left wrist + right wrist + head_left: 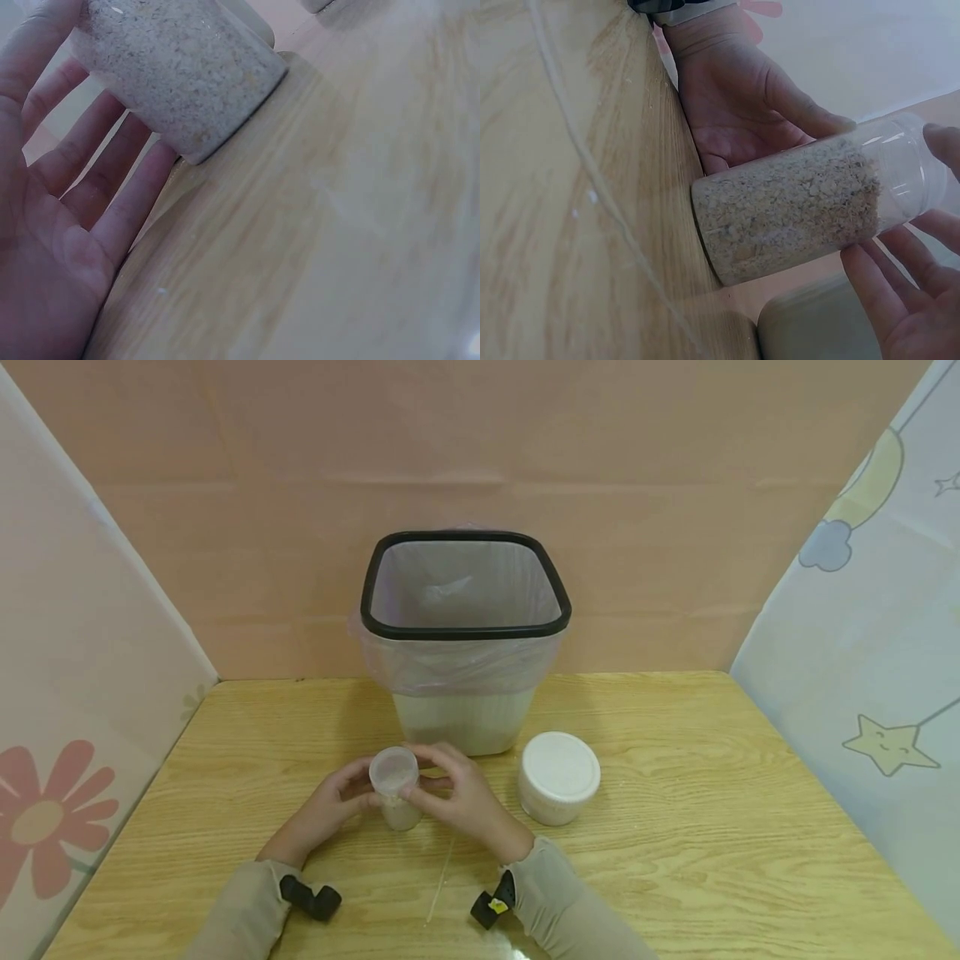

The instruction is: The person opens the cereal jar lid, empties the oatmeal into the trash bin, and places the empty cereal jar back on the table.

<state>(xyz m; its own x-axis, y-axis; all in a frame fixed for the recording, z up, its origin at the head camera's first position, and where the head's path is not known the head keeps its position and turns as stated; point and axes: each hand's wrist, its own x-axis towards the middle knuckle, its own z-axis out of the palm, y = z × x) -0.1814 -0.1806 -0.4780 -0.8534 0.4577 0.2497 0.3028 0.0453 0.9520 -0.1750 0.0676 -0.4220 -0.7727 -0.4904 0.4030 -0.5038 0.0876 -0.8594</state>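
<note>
A clear plastic jar [401,814] stands upright on the wooden table, filled most of the way with pale, coarse flakes [795,210]. My left hand [330,806] holds its side, the thumb on the near face and the fingers behind, as the left wrist view shows with the jar's lower part [180,82]. At the jar's upper end, my right hand [465,793] grips near the rim between thumb and fingers. Whether the translucent top [393,767] is a lid or an open mouth, I cannot tell.
Behind the jar stands a bin [465,718] with a black rim and a plastic liner. A white lidded tub [558,777] is right of my right hand. One thin pale strand [441,885] lies on the table [712,827] between my forearms. Walls surround the table's back and sides.
</note>
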